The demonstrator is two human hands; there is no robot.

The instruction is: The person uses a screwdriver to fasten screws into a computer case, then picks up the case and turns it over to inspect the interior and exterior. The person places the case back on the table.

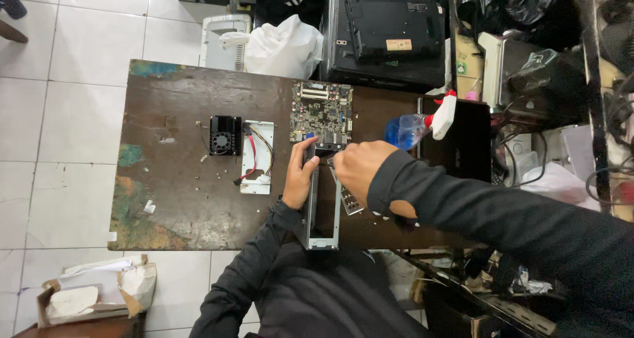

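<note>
**Hands at the far end of a small metal computer case**

At the centre of the frame, a person in dark sleeves holds a slim grey metal case (pixel 322 209) that lies on the worn brown tabletop (pixel 178 199), its near end at the tabletop's lower edge. The left hand (pixel 300 179) is wrapped around the case's left wall, its grip closed on the metal. The right hand (pixel 355 168) sits curled at the case's far end; whether it pinches a small part or tool cannot be told, since the fingers hide it.

Judging from the layout, this is disassembly or reassembly of a small computer, with work in hand at the case's far opening. The next move likely calls for a steady left-hand hold and fine fingertip work in a narrow slot.

Just above the hands lies a green circuit board (pixel 321 111), nearly touching the case. To the left sit a black fan (pixel 224 135) and a silver bracket with red and yellow wires (pixel 257 156), with loose screws (pixel 218 173) scattered near them. A blue spray bottle (pixel 416 127) lies to the right, close to the right forearm and easy to knock.
</note>
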